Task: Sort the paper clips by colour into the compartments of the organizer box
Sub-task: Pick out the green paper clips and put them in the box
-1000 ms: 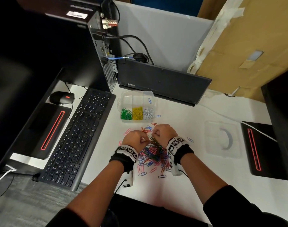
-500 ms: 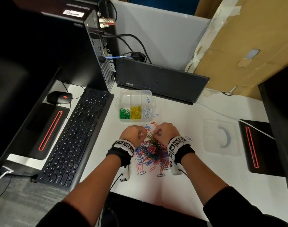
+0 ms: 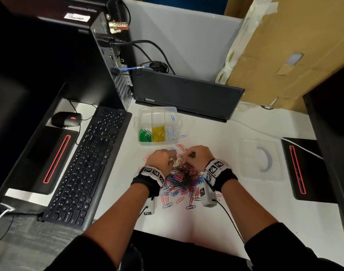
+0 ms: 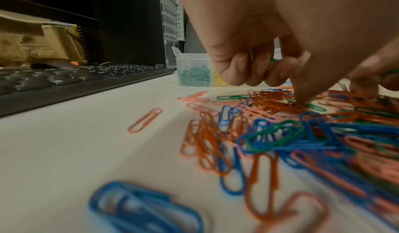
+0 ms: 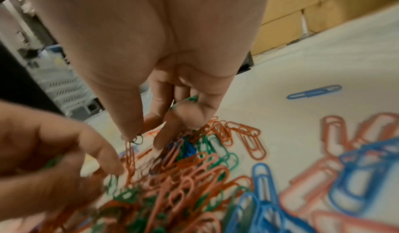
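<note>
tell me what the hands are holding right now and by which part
Both hands hold green paper clips tucked in their curled fingers: the left hand, the right hand. The right hand's thumb and forefinger also pinch the top end of an orange clip above the pile.

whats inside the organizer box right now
The organizer box holds green clips, yellow clips and white clips in its near row. One blue clip lies in the far right compartment; the other far compartments look empty.
</note>
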Available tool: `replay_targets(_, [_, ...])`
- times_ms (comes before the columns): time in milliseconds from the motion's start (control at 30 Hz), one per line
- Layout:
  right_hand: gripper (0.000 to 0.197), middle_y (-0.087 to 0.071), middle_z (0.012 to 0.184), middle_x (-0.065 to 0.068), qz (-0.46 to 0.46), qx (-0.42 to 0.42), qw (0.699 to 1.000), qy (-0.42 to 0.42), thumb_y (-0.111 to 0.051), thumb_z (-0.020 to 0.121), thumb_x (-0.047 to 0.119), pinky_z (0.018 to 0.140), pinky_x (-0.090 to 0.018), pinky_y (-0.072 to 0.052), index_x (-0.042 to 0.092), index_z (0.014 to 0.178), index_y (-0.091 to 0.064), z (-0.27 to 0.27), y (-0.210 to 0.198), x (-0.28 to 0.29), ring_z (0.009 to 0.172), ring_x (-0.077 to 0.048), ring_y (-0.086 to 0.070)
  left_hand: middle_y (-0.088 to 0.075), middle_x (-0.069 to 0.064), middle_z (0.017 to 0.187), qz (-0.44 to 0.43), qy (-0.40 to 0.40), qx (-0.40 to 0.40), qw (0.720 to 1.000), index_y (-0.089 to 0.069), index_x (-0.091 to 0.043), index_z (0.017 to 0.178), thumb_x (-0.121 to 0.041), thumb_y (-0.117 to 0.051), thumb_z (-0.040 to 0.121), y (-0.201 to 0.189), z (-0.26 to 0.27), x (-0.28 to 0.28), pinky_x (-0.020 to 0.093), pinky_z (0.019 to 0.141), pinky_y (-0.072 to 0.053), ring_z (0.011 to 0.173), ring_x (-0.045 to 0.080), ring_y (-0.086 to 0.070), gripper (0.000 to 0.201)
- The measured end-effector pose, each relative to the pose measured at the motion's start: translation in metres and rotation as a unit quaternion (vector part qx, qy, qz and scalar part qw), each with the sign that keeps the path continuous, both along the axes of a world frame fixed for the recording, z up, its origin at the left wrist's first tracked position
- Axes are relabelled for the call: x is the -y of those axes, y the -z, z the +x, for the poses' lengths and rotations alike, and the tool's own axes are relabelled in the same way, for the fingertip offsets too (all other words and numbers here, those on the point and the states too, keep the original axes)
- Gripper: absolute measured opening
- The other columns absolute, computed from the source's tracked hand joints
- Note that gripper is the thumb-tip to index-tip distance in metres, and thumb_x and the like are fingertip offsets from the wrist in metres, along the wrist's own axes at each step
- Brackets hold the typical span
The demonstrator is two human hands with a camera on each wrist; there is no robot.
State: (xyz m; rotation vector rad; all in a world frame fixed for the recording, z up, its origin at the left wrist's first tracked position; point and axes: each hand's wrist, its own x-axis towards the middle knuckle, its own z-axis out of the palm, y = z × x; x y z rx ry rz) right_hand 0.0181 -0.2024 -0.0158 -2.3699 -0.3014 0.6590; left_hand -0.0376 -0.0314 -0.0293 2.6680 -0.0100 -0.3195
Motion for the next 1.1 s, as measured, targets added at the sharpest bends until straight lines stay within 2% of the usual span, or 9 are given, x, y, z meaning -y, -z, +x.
replay_targets(300, [0.016, -0.067, 0.075, 0.003, 0.159, -0.122, 0.970, 0.139, -0.072, 0.087, 0.012, 0.060, -0.018, -0.044, 0.011, 0.103, -0.075, -0.001, 0.006, 0.028, 0.062, -0.008, -0.056, -0.068, -0.001, 0.098, 0.033, 0.009, -0.066, 0.997, -0.069, -0.030, 0.089, -0.032, -0.065, 0.085, -0.005, 0.017, 0.002, 0.032, 0.080, -0.052, 0.094, 0.022, -0.062, 0.006])
replay_targets(433, [0.027, -0.058, 0.078, -0.006, 0.373, -0.337, 0.828, 0.247, -0.046, 0.099, -0.001, 0.059, -0.021, -0.049, -0.005, 0.119, -0.063, -0.005, -0.002, 0.025, 0.070, -0.015, -0.052, -0.068, 0.000, 0.099, 0.014, -0.017, -0.101, 0.995, -0.068, -0.023, 0.089, -0.032, -0.065, 0.086, -0.003, 0.018, -0.001, 0.032, 0.082, -0.051, 0.095, 0.022, -0.062, 0.010])
replay_targets(500, [0.024, -0.054, 0.082, -0.009, 0.447, -0.410, 0.748, 0.271, -0.043, 0.097, 0.003, 0.060, -0.024, -0.051, -0.004, 0.109, -0.062, -0.005, -0.007, 0.021, 0.071, -0.017, -0.052, -0.068, 0.001, 0.092, -0.017, -0.029, -0.103, 0.994, -0.064, -0.022, 0.086, -0.030, -0.063, 0.087, -0.005, 0.014, -0.004, 0.031, 0.079, -0.052, 0.090, 0.022, -0.063, 0.008])
replay_targets(567, [0.019, -0.051, 0.081, -0.010, 0.471, -0.436, 0.715, 0.278, -0.044, 0.090, 0.008, 0.058, -0.026, -0.051, -0.001, 0.096, -0.059, -0.006, -0.009, 0.014, 0.068, -0.019, -0.052, -0.066, 0.001, 0.085, -0.080, -0.070, -0.104, 0.989, -0.056, -0.021, 0.085, -0.029, -0.058, 0.091, -0.008, 0.007, -0.011, 0.031, 0.073, -0.051, 0.081, 0.022, -0.062, 0.010])
replay_targets(633, [0.016, -0.052, 0.076, -0.009, 0.426, -0.417, 0.754, 0.276, -0.048, 0.091, 0.013, 0.055, -0.026, -0.049, 0.002, 0.090, -0.059, -0.006, -0.009, 0.003, 0.064, -0.019, -0.052, -0.063, 0.001, 0.083, -0.162, -0.130, -0.128, 0.970, -0.052, -0.017, 0.086, -0.027, -0.052, 0.095, -0.013, -0.001, -0.021, 0.029, 0.068, -0.045, 0.075, 0.020, -0.056, 0.013])
replay_targets(767, [0.012, -0.062, 0.074, 0.004, 0.164, -0.190, 0.962, 0.105, -0.067, 0.090, 0.025, 0.064, -0.023, -0.049, 0.014, 0.088, -0.070, -0.005, -0.006, -0.025, 0.067, -0.010, -0.057, -0.059, 0.006, 0.081, -0.247, -0.209, -0.117, 0.939, -0.051, -0.010, 0.088, -0.025, -0.035, 0.101, -0.016, -0.021, -0.052, 0.031, 0.074, -0.042, 0.076, 0.021, -0.054, 0.026])
replay_targets(800, [0.010, -0.064, 0.075, 0.008, 0.107, -0.115, 0.986, 0.050, -0.071, 0.086, 0.025, 0.069, -0.020, -0.049, 0.016, 0.089, -0.073, -0.006, -0.003, -0.032, 0.070, -0.005, -0.058, -0.060, 0.004, 0.077, -0.254, -0.222, -0.102, 0.936, -0.053, -0.011, 0.085, -0.024, -0.035, 0.101, -0.014, -0.025, -0.060, 0.030, 0.072, -0.041, 0.074, 0.021, -0.054, 0.028])
replay_targets(900, [0.006, -0.054, 0.064, 0.018, 0.070, -0.003, 0.997, -0.021, -0.077, 0.081, 0.012, 0.060, -0.007, -0.039, 0.010, 0.086, -0.075, -0.013, -0.001, -0.055, 0.058, 0.007, -0.049, -0.056, 0.001, 0.069, -0.225, -0.233, -0.083, 0.942, -0.056, -0.013, 0.078, -0.030, -0.038, 0.103, -0.011, -0.036, -0.076, 0.027, 0.061, -0.036, 0.067, 0.018, -0.051, 0.035])
replay_targets(1100, [0.008, -0.061, 0.072, 0.009, 0.015, 0.062, 0.996, -0.062, -0.074, 0.084, 0.017, 0.061, -0.013, -0.041, 0.011, 0.089, -0.074, -0.014, 0.009, -0.085, 0.060, 0.000, -0.051, -0.064, 0.002, 0.057, -0.234, -0.248, -0.101, 0.935, -0.070, -0.030, 0.091, -0.014, -0.039, 0.096, 0.004, -0.048, -0.093, 0.030, 0.056, -0.047, 0.054, 0.018, -0.054, 0.035])
